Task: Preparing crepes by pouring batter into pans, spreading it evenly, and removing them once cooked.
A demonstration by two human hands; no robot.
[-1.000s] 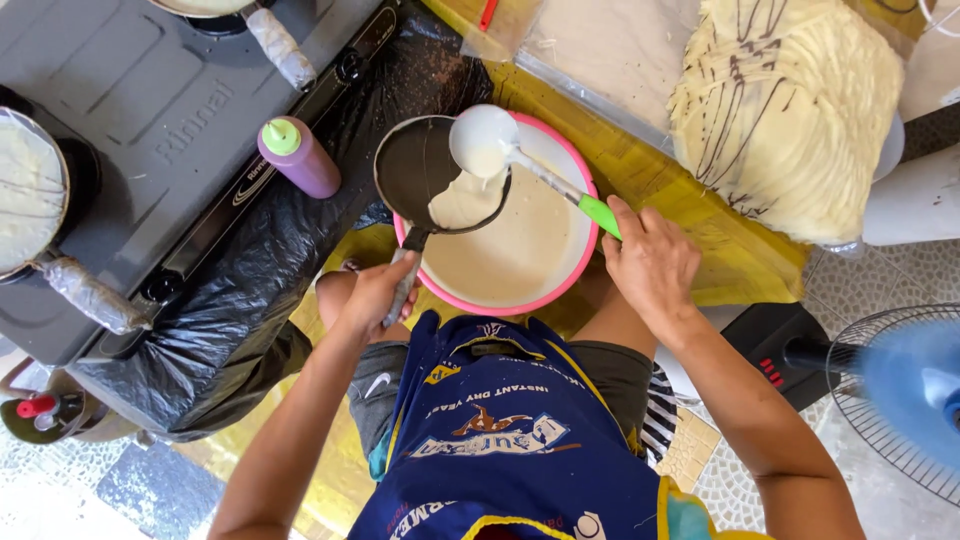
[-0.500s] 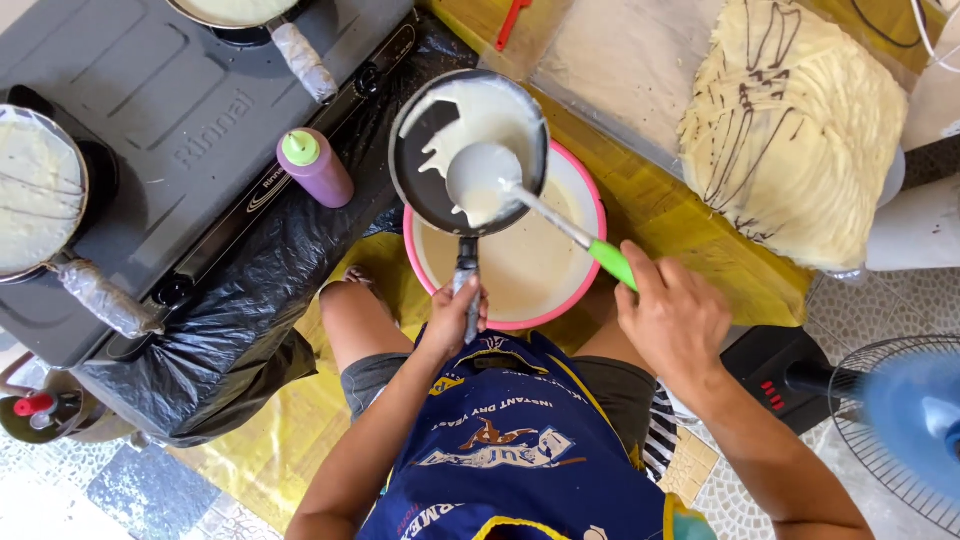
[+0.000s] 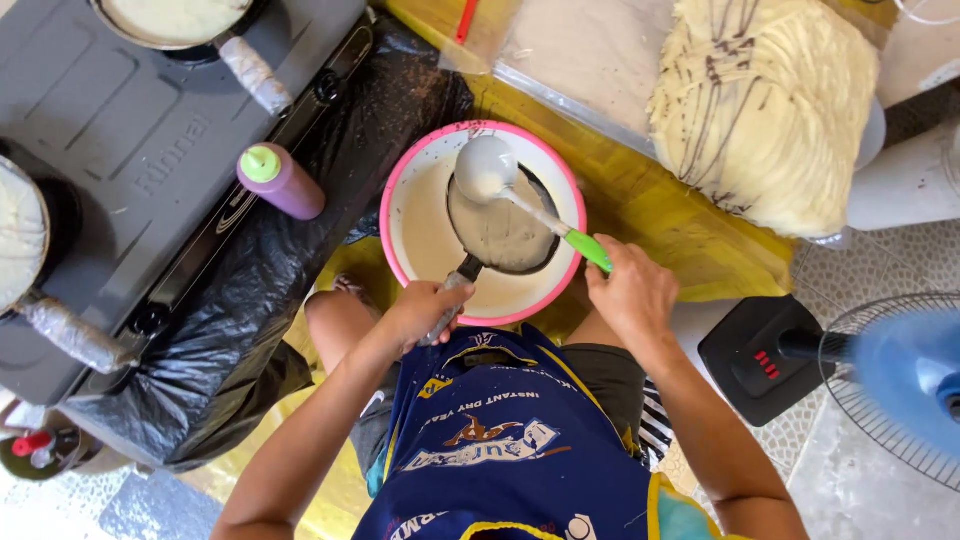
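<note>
My left hand (image 3: 425,310) grips the wrapped handle of a small black frying pan (image 3: 505,230), held tilted over a pink-rimmed bowl (image 3: 415,170) of pale batter. A thin grey coat of batter covers the pan's inside. My right hand (image 3: 630,290) holds a ladle (image 3: 485,165) by its green handle, the batter-coated scoop raised over the bowl's far side above the pan. The bowl sits just in front of my knees on a yellow sheet.
A grey gas stove (image 3: 150,120) at left carries two pans with batter (image 3: 170,15) (image 3: 20,235). A purple squeeze bottle (image 3: 280,180) stands on it. A pile of thin crepes (image 3: 765,105) lies at upper right. A blue fan (image 3: 890,385) stands at right.
The pan held a pool of white batter under the ladle; now it is tipped over the bowl with only a thin coat left. The ladle has lifted toward the bowl's far side.
</note>
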